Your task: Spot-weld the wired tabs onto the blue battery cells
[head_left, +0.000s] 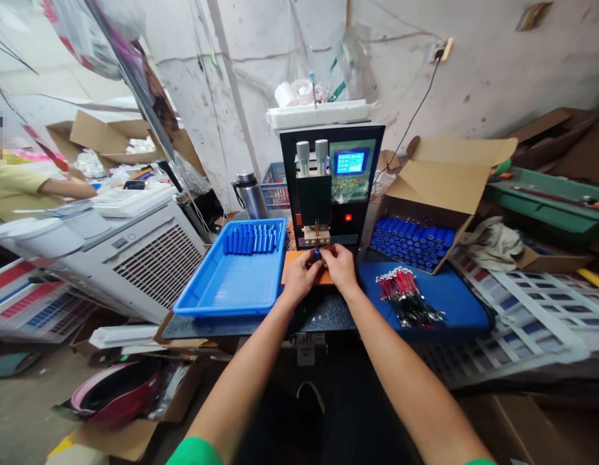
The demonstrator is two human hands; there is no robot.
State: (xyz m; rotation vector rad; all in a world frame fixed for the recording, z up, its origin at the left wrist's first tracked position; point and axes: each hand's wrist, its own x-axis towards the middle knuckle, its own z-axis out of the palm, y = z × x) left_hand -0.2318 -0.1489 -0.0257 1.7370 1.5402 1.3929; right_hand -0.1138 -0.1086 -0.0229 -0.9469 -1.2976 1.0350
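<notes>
A blue battery cell (317,254) is held end-up just below the electrode tips of a black spot welder (315,200) with a lit display. My left hand (301,276) is closed, its thumb and fingers pinching the cell from the left. From the other side my right hand (341,266) closes its fingertips at the cell; any small part between them is too small to make out. An orange pad (290,259) lies beneath the hands. To the right, a bundle of red and black wire leads (405,294) rests on a blue surface (454,307).
On the left, a blue tray (222,307) holds rows of blue cells (251,239). A cardboard box (437,171) of more blue cells (410,240) stands right of the welder. Behind the tray is a steel flask (251,197). Another person's arm (67,188) shows at far left.
</notes>
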